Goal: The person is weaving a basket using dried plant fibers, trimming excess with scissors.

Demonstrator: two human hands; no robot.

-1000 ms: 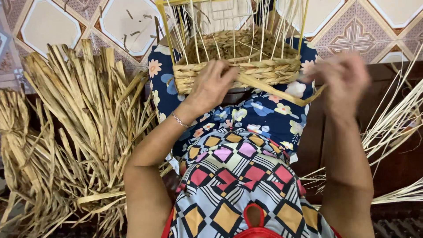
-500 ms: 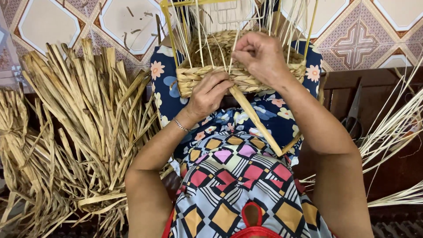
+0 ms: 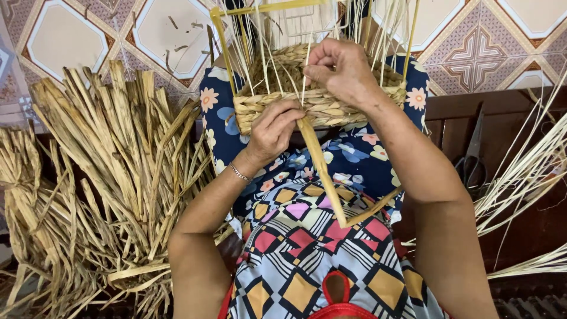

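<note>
A half-woven straw basket rests on my knees, with thin upright stakes rising from its rim. My left hand presses on the basket's near wall, fingers pinching a flat dried leaf strand that trails down across my patterned lap. My right hand is closed over the basket's rim, gripping the upper end of the same strand among the stakes.
A large pile of dried leaf strips lies at my left. Thin pale reeds fan out at the right over a dark wooden surface, where scissors lie. Patterned floor tiles lie beyond.
My right hand swung in from the right side onto the basket rim and took hold of the strand. My left hand stayed on the near wall.
</note>
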